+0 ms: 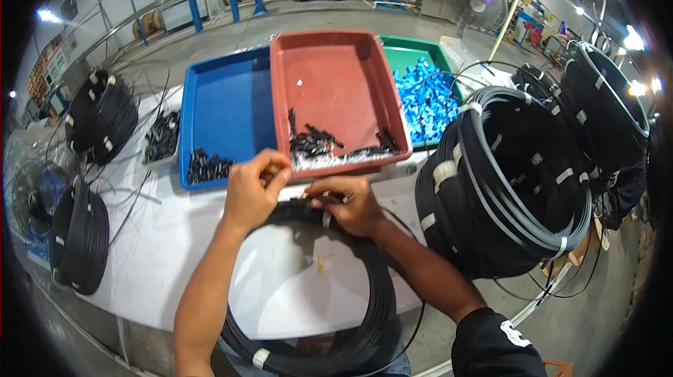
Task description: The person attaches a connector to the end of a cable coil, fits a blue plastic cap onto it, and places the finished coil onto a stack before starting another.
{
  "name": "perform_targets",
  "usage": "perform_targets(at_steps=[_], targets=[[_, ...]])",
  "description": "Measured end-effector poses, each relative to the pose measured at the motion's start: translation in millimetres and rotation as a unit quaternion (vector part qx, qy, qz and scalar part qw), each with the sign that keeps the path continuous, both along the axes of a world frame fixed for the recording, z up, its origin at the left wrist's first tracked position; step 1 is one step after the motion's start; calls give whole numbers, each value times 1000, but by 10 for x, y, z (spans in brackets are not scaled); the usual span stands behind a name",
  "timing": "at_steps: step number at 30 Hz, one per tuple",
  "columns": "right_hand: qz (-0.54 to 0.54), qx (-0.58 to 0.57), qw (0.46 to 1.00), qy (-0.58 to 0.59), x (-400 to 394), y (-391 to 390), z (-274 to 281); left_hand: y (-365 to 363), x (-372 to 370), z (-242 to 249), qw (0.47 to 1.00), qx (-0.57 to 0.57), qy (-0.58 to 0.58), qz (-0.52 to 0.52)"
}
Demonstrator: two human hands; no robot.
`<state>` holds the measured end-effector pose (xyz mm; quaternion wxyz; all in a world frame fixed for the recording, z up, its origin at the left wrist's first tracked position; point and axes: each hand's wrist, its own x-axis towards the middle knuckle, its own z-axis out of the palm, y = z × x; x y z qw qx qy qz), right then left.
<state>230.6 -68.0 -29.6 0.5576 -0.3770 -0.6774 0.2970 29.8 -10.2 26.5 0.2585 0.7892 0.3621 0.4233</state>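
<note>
A coil of black cable (378,286), bound with white tape, leans over the table's near edge toward my lap. At its top, my right hand (348,203) has its fingers closed on the black cable. Just left of it my left hand (254,191) is raised with thumb and fingers curled together; whatever it may pinch is too small to make out. Beyond the hands, a red tray (329,83) holds black connector-like parts (315,142) and white bits along its near side.
A blue tray (231,97) with black pieces is at left, beside a small bin of black parts (162,135). The green tray (406,51) holds blue pieces (425,100). Large cable coils (463,202) stack at right; more coils (80,237) stand left.
</note>
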Motion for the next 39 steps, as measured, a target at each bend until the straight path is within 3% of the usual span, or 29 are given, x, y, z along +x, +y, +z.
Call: perform_targets(at_steps=[1,5,7,13,17,19,21,23,27,29,33,34,36,39], targets=[[-12,-49,998,-34,1,-62,82,-25,37,-14,1000,25,-5,5],[-24,50,997,-47,-15,-13,95,-52,86,-56,999,45,22,-6],[7,2,998,-64,18,-8,81,-49,104,-17,999,29,38,14],[6,-57,997,-44,19,-37,117,140,-20,-296,980,-157,-110,55],[-3,-78,996,-47,14,-46,121,136,68,-211,968,-221,-96,74],[-11,-68,996,-52,41,-66,133,204,235,-25,975,-195,-65,82],[-23,-54,997,-49,21,-78,82,429,514,341,995,31,91,-8],[-46,-34,997,-52,37,-75,260,753,800,504,985,74,127,-90],[-49,-54,997,-28,17,-76,227,1318,1795,675,959,201,102,-172],[-66,-50,996,-32,6,-91,202,1600,2291,559,953,210,68,-207],[-74,-53,995,-28,-5,-106,199,1915,3089,333,930,286,154,-170],[-75,-53,995,-27,10,-104,215,1927,3226,324,930,286,154,-171],[-64,-53,996,-44,45,-112,247,1926,3445,313,932,214,273,-102],[-50,-51,994,-84,53,-117,123,1981,3584,221,922,249,282,-88]])
